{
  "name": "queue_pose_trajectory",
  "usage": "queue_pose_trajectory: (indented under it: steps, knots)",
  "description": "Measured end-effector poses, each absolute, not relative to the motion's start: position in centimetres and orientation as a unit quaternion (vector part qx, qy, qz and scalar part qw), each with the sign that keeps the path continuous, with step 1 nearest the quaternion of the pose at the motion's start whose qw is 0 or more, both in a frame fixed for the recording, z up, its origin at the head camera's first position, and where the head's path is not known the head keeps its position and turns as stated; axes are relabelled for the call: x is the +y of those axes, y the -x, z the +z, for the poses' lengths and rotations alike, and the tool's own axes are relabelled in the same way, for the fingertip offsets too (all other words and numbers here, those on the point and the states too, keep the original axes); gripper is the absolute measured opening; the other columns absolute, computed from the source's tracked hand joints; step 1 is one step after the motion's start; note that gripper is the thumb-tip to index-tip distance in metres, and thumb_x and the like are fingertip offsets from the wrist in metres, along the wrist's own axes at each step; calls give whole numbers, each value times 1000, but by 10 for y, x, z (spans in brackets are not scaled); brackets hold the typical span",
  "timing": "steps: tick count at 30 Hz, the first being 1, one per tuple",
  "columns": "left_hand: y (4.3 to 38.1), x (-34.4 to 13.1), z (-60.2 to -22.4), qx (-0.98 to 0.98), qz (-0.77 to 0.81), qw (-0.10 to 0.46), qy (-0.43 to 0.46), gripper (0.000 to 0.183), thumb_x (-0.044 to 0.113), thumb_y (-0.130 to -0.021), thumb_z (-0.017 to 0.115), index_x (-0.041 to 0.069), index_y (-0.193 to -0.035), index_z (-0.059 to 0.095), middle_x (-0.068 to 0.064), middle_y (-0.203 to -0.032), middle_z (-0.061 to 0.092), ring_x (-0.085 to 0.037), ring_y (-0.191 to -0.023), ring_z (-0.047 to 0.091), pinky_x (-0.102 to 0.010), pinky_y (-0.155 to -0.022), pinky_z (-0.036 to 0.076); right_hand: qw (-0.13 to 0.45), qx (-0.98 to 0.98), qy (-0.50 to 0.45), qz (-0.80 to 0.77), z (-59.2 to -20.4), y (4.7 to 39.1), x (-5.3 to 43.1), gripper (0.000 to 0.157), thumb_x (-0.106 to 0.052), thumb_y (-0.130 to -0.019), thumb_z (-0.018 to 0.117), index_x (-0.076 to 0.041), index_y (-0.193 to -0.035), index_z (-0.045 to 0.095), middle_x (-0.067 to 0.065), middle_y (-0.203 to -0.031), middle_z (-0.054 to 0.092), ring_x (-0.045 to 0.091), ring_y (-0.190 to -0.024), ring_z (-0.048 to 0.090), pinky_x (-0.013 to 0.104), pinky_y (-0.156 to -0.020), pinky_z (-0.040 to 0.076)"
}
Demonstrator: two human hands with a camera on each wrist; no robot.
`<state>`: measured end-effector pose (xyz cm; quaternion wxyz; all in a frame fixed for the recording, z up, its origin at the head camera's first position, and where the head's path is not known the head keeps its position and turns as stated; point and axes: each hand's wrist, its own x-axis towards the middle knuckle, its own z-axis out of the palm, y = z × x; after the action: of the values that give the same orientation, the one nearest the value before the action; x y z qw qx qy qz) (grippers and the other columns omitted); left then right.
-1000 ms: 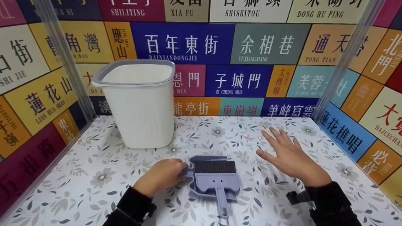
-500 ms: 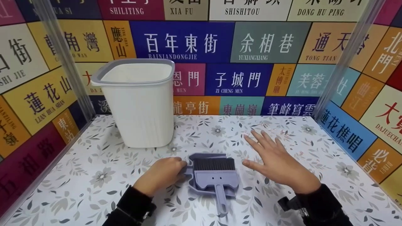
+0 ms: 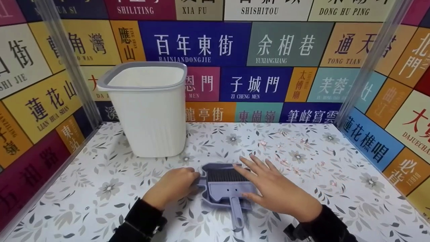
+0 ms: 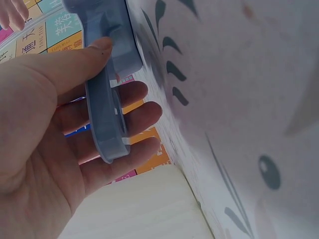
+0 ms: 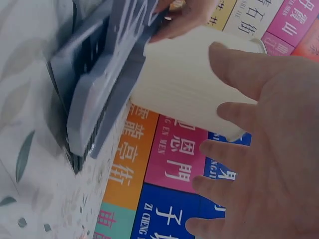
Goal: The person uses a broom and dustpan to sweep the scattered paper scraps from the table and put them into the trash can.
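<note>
In the head view, my left hand (image 3: 174, 185) holds the short handle of a grey-purple dustpan (image 3: 218, 165) that lies on the table. Thumb and fingers wrap that handle (image 4: 102, 117) in the left wrist view. On the dustpan rests a matching hand brush (image 3: 220, 192), its dark bristles away from me and its handle pointing towards me. My right hand (image 3: 277, 190) hovers at the brush's right side with fingers spread, its fingertips overlapping the bristles in the head view. Nothing is in the right palm (image 5: 279, 134), as the right wrist view shows.
A white bin (image 3: 151, 124) with a grey rim stands at the back left. Small pink scraps (image 3: 285, 162) are scattered on the flower-patterned table (image 3: 111, 190), back and right. Walls with coloured street-name signs (image 3: 198, 43) enclose the back and sides.
My right hand has moved left and towards me, from over the scraps to the brush, uncovering the pink bits. The left hand keeps its hold on the dustpan.
</note>
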<state>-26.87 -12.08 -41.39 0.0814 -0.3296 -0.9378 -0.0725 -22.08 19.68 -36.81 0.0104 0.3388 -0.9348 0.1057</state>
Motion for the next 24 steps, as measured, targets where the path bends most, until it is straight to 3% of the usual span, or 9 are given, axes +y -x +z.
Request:
queue_pose_trajectory:
  steps: [5, 8, 13, 18, 24]
  knots:
    - [269, -121, -414, -938, -66, 81, 330, 27, 32, -96, 81, 7, -105, 75, -7, -93, 71, -23, -79, 68, -42, -74, 62, -15, -916, -386, 108, -375, 218, 191, 85, -7, -94, 75, -29, -167, 36, 6, -176, 23, 44, -160, 20, 72, -124, 16]
    - [269, -121, -415, -936, -67, 88, 334, 26, 31, -95, 82, 7, -102, 75, -7, -90, 70, -23, -77, 68, -42, -72, 62, -23, -904, -416, 98, -380, 218, 188, 85, 1, -87, 76, -27, -162, 47, 9, -173, 32, 44, -159, 25, 71, -124, 19]
    - [269, -121, -416, -935, -70, 97, 335, 24, 30, -96, 82, 7, -100, 74, -6, -88, 69, -23, -75, 67, -42, -71, 61, -8, -887, -455, 81, -389, 217, 183, 77, -2, -80, 82, -26, -150, 60, 7, -165, 46, 38, -154, 40, 66, -122, 33]
    - [270, -121, -416, -935, -69, 92, 334, 24, 30, -96, 81, 8, -101, 74, -6, -90, 71, -22, -77, 68, -41, -72, 62, 65, -853, -511, 86, -399, 218, 179, 51, -7, -74, 88, -20, -121, 73, 6, -147, 63, 28, -136, 60, 51, -114, 49]
    - [271, -121, -417, -935, -65, 91, 336, 25, 30, -96, 81, 7, -102, 75, -7, -90, 71, -23, -77, 68, -41, -73, 62, 74, -842, -528, 86, -405, 219, 176, 45, -3, -71, 86, -19, -112, 77, 5, -138, 69, 26, -124, 68, 43, -108, 55]
